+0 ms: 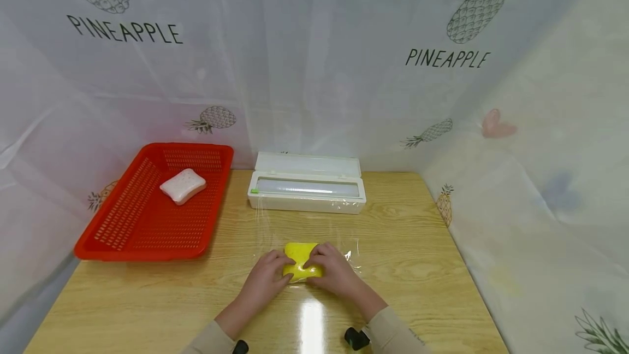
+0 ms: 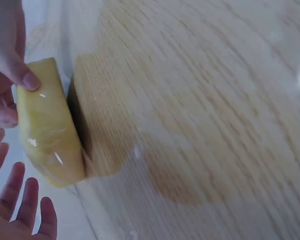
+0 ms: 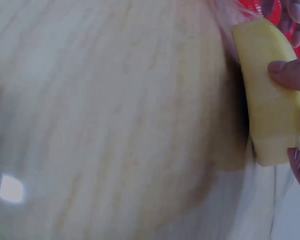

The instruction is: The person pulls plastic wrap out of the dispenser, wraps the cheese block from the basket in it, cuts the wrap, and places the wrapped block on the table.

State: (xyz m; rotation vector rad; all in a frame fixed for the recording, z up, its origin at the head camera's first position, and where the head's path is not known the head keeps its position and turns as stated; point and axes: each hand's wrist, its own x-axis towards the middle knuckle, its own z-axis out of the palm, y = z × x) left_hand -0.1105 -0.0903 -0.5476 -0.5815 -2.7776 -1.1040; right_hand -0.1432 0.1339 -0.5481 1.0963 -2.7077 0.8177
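Observation:
A yellow block (image 1: pixel 301 255), shaped like a sponge, lies under glossy clear film (image 1: pixel 262 225) in the head view. My right hand (image 1: pixel 336 272) holds the block at its right side. In the right wrist view the right thumb (image 3: pixel 285 72) presses its near face, and another fingertip (image 3: pixel 295 160) is at its end. My left hand (image 1: pixel 265 277) is at the block's left end. The left wrist view shows the left hand's fingers (image 2: pixel 27 205) loosely spread beside the block (image 2: pixel 50 135), with film folds shining on its surface.
Behind the hands stands a white film dispenser (image 1: pixel 307 204), its lid raised, a roll inside. A red basket (image 1: pixel 211 234) at the left holds a white block (image 1: pixel 184 186) of similar shape. Wooden table (image 1: pixel 417 266); patterned curtains (image 1: pixel 304 70) hang behind and at the sides.

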